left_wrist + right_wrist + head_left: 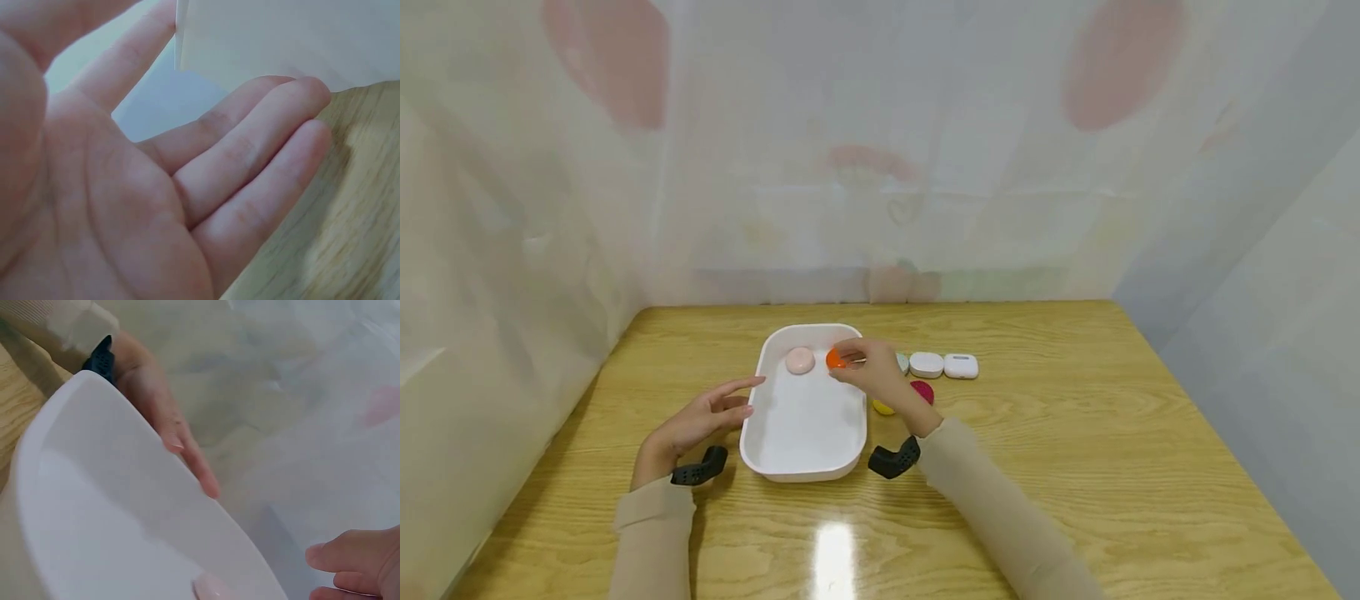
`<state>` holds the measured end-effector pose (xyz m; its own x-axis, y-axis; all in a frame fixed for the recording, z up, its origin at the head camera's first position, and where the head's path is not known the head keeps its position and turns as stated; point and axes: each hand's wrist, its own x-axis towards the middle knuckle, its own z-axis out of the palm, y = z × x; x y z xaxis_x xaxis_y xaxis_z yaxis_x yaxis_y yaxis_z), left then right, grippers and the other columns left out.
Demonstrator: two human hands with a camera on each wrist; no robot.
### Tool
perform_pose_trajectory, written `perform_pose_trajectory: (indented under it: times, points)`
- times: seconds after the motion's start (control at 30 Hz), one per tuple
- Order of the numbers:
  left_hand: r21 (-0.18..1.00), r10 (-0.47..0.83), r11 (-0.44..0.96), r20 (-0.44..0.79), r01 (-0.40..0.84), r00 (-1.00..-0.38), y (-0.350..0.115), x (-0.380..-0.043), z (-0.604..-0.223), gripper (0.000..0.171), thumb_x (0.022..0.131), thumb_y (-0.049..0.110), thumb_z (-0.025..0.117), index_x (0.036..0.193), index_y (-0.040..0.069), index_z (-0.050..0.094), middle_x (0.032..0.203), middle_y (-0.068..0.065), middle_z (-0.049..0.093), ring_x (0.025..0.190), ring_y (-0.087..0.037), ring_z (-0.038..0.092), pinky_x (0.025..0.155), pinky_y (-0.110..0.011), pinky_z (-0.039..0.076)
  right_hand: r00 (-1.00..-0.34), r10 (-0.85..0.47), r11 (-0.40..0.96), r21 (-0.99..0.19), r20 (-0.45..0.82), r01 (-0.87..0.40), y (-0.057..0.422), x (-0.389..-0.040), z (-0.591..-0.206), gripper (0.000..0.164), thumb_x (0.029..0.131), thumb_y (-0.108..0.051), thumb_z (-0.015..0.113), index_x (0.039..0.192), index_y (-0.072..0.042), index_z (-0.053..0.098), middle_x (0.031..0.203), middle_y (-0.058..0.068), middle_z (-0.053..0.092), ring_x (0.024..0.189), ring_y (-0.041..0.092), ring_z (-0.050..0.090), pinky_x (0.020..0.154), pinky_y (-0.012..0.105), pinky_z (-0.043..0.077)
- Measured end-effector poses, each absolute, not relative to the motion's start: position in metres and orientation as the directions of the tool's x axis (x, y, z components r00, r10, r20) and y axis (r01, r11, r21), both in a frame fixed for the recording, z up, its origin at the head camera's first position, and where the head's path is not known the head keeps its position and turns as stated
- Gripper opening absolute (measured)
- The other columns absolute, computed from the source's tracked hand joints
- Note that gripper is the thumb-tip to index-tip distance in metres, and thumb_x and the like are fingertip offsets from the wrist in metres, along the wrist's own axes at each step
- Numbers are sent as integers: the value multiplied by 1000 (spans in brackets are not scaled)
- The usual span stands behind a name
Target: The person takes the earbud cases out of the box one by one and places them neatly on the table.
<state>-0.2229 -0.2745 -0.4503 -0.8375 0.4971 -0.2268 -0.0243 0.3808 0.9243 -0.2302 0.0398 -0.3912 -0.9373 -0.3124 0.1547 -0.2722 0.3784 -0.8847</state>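
A white tray (805,477) with raised walls stands on the table. My left hand (703,418) is at its left wall, fingertips touching the rim, fingers mostly straight; the left wrist view shows the palm (106,206) holding nothing. Over the tray's far right corner, my right hand (872,367) pinches a small round orange case-like thing (835,358). That orange thing is out of sight in the right wrist view, where only some fingers (347,550) show. A pale pink round thing (800,360) lies in the tray's far left part.
Right of the tray, a white rounded case (927,364) and a white earbud case (961,366) stand in a row with a pale green one (902,362), partly hidden. Nearer lie a dark pink round thing (922,391) and a yellow one (882,407). Curtains enclose the wooden table (1075,467).
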Motion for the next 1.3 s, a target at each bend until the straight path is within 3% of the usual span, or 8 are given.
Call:
perform_pose_trajectory:
  times: [0.3, 0.57, 0.83, 1.1, 1.3]
  points:
    - [936, 515, 349, -235, -49, -824, -275, -221, -453, 60, 100, 25, 51, 153, 13, 25, 148, -31, 36, 111, -4, 60, 93, -28, 52, -925, -346, 418, -857, 157, -302, 1, -243, -390, 37, 81, -6, 74, 114, 8, 66, 110, 25, 69, 101, 36, 67, 87, 31, 57]
    - [941, 524, 339, -207, -21, -827, -274, -221, -452, 58, 101, 24, 51, 153, 15, 27, 150, -30, 34, 110, 5, 58, 92, -26, 52, -957, -288, 572, -793, 44, -209, -24, -258, -387, 37, 82, -16, 76, 116, -2, 68, 111, 14, 72, 104, 25, 67, 85, 26, 54]
    - [949, 540, 315, -190, -13, -820, -274, -219, -452, 58, 101, 20, 50, 153, 11, 26, 146, -31, 39, 110, 3, 60, 91, -25, 53, -981, -194, 660, -743, -27, -110, -43, -274, -401, 41, 80, -18, 78, 116, -3, 68, 117, 11, 70, 107, 23, 65, 92, 31, 54]
    - [948, 535, 318, -190, -12, -823, -274, -220, -454, 58, 100, 19, 51, 152, 12, 27, 138, -17, 50, 110, 2, 60, 91, -26, 53, -991, -135, 729, -679, -22, -84, -57, -283, -419, 46, 72, -16, 85, 112, -2, 68, 109, 9, 71, 95, 23, 65, 86, 28, 54]
    - [946, 535, 323, -192, -12, -823, -274, -220, -453, 59, 101, 19, 51, 153, 10, 25, 143, -29, 43, 110, 2, 60, 91, -25, 53, -989, -145, 715, -694, -32, -83, -61, -288, -430, 50, 70, -11, 85, 116, -2, 67, 116, 9, 69, 104, 23, 64, 91, 29, 53]
